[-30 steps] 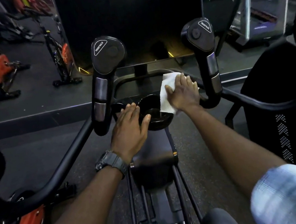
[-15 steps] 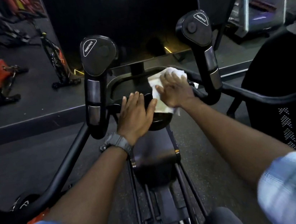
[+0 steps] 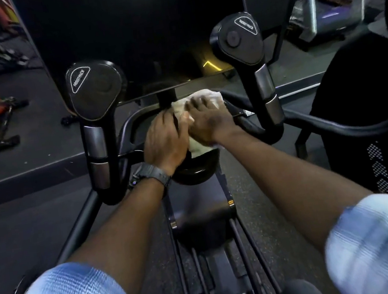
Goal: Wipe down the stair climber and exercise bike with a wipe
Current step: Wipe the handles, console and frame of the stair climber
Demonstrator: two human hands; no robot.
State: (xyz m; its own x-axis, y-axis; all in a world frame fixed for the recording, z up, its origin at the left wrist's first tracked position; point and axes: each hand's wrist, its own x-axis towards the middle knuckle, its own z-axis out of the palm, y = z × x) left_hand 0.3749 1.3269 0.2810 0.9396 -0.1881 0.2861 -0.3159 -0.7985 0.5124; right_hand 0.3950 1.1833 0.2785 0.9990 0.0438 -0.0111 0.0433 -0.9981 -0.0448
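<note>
**Wipe pushed forward to the console bar**

Flat under the right hand point(image 3: 209, 122), the wipe point(image 3: 197, 102) is pressed rather than pinched: the fingers lie spread and fairly straight across it, with no curl round the cloth that I can see. Motion blur softens the fingertips, so finer detail is beyond telling. The left hand point(image 3: 164, 143) lies palm down just beside the right, its fingers straight and resting on the machine's middle section, touching the wipe's near edge; it appears to steady, not to hold.

A second ago the wipe sat nearer, over the round cup holder point(image 3: 195, 171), with the left hand on the holder's left rim. Since then both hands have slid forward and up, and the wipe now covers the curved bar point(image 3: 130, 123) below the screen point(image 3: 139, 43). The holder looks done, by my reading, and the wiping has moved on to the bar; the two grips point(image 3: 93, 91) either side look untouched as yet.

Crumpled, the wipe runs lengthwise from a tail hanging near the holder, away from the person, to a bunched end pointing toward the right grip.
</note>
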